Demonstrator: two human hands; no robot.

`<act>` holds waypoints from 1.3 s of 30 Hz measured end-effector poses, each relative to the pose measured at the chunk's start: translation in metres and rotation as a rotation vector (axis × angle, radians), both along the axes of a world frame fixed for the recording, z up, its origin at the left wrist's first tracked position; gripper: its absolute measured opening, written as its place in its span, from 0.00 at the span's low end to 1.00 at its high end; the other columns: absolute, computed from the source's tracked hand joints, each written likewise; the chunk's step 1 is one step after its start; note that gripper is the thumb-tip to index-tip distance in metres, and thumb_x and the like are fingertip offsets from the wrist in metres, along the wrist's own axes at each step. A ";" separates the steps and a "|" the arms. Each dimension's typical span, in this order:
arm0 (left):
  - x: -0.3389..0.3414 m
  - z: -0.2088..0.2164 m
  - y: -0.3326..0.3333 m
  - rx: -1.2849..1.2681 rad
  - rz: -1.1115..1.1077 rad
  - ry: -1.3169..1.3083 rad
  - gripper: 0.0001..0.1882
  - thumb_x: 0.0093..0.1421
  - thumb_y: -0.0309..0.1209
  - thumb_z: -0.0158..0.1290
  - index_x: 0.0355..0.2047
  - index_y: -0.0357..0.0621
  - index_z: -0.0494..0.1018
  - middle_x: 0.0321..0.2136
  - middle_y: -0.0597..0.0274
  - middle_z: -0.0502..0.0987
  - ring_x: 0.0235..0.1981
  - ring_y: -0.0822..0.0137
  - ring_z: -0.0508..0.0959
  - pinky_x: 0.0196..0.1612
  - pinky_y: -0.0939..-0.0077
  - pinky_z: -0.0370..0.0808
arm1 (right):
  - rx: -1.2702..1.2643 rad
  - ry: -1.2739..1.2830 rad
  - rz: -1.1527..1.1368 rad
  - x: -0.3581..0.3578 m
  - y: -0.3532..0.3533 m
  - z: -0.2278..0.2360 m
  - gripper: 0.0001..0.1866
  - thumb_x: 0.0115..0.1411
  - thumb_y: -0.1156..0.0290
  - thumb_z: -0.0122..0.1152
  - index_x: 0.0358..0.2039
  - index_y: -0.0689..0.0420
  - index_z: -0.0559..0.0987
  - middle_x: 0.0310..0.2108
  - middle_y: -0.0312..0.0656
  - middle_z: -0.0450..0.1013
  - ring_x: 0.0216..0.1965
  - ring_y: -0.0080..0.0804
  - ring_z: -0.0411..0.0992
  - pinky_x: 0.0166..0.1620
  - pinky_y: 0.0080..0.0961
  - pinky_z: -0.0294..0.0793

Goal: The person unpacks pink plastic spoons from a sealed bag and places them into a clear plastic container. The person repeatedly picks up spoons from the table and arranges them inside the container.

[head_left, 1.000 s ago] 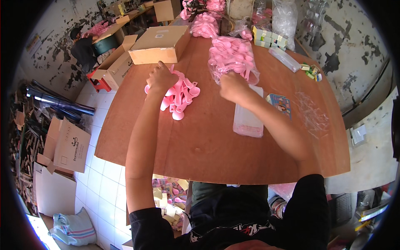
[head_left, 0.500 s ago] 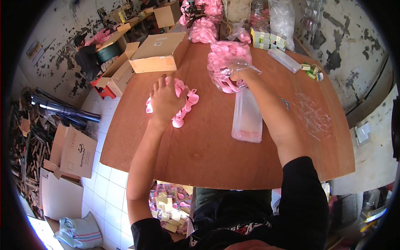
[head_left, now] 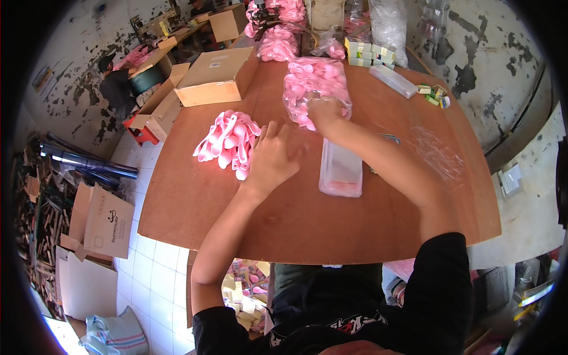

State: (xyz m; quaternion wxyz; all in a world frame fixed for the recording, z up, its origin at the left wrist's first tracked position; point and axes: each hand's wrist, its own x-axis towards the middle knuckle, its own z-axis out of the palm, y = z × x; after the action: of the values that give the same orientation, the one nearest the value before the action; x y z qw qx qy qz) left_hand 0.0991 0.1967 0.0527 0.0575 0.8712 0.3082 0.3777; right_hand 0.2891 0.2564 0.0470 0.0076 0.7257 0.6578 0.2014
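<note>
Pink plastic measuring spoons (head_left: pixel 228 139) lie heaped on the left half of the table. At the heap's right edge is my left hand (head_left: pixel 273 157), palm down, fingers bent but apart and the thumb blurred, with nothing visible in it. A clear plastic bag (head_left: pixel 313 77) packed with more pink spoons lies farther off, right of centre. My right hand (head_left: pixel 326 113) is at its near end, and the fingers are hidden among plastic and spoons, so their grip cannot be made out. Just below that hand lies a stack of clear plastic sleeves (head_left: pixel 341 168).
A closed cardboard box (head_left: pixel 216 77) stands at the table's back left. Small boxes (head_left: pixel 370 53) are stacked at the back right, near a clear long pack (head_left: pixel 393 81) and small green-yellow pieces (head_left: pixel 435 96). Loose clear strips (head_left: pixel 438 155) lie at the right.
The spoon heap on the left is larger and taller. My left hand has moved off it to the right. My right hand has gone deeper at the bag's near end.
</note>
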 end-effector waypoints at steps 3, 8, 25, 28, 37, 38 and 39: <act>0.005 -0.020 0.007 -0.162 -0.034 -0.161 0.21 0.54 0.30 0.59 0.45 0.34 0.69 0.40 0.47 0.73 0.44 0.47 0.74 0.48 0.56 0.71 | 0.002 -0.003 0.018 -0.006 -0.030 0.006 0.23 0.48 0.76 0.63 0.46 0.68 0.73 0.28 0.52 0.79 0.35 0.43 0.81 0.34 0.35 0.80; 0.017 -0.011 -0.014 -0.693 -0.108 -0.458 0.20 0.63 0.35 0.54 0.51 0.38 0.67 0.45 0.55 0.74 0.46 0.64 0.75 0.46 0.66 0.73 | 0.137 0.418 0.395 0.000 -0.102 0.047 0.27 0.45 0.71 0.65 0.44 0.71 0.70 0.27 0.54 0.77 0.28 0.51 0.79 0.29 0.41 0.78; -0.017 -0.005 -0.037 -1.036 -0.296 -1.102 0.11 0.69 0.36 0.50 0.47 0.45 0.71 0.40 0.65 0.77 0.40 0.73 0.78 0.40 0.73 0.80 | 0.045 1.030 0.877 -0.053 -0.103 0.028 0.18 0.62 0.74 0.52 0.52 0.63 0.70 0.45 0.55 0.71 0.46 0.50 0.70 0.51 0.39 0.68; -0.032 -0.008 -0.027 -0.930 -0.309 -1.091 0.13 0.67 0.36 0.52 0.47 0.43 0.71 0.40 0.63 0.77 0.38 0.72 0.79 0.38 0.72 0.81 | 0.005 1.139 0.814 -0.068 -0.096 0.027 0.13 0.66 0.72 0.50 0.48 0.64 0.75 0.34 0.47 0.74 0.35 0.35 0.73 0.41 0.31 0.72; -0.077 -0.006 0.014 -0.606 -0.168 -0.816 0.10 0.65 0.25 0.52 0.45 0.33 0.73 0.36 0.62 0.79 0.36 0.74 0.78 0.38 0.78 0.76 | 0.230 1.361 0.640 -0.102 -0.038 -0.009 0.13 0.63 0.67 0.58 0.36 0.66 0.78 0.22 0.45 0.75 0.22 0.27 0.71 0.28 0.30 0.69; -0.084 -0.006 0.024 -0.558 -0.147 -0.770 0.10 0.65 0.25 0.51 0.45 0.33 0.73 0.35 0.60 0.80 0.35 0.74 0.79 0.38 0.76 0.77 | 0.174 1.363 0.596 -0.104 -0.027 -0.009 0.15 0.62 0.64 0.60 0.33 0.66 0.79 0.22 0.44 0.76 0.22 0.26 0.72 0.27 0.30 0.70; -0.090 -0.007 0.032 -0.557 -0.143 -0.771 0.10 0.65 0.25 0.51 0.45 0.33 0.73 0.35 0.60 0.80 0.35 0.74 0.79 0.38 0.76 0.77 | 0.171 1.364 0.599 -0.106 -0.018 -0.010 0.15 0.62 0.64 0.60 0.33 0.66 0.79 0.22 0.44 0.76 0.22 0.26 0.72 0.27 0.30 0.70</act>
State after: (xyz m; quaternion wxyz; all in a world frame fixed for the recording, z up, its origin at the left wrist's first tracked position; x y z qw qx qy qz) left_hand 0.0086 0.2286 0.0454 0.4247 0.6381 0.2931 0.5714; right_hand 0.1832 0.2388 0.0368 -0.5133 0.4775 0.6680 -0.2495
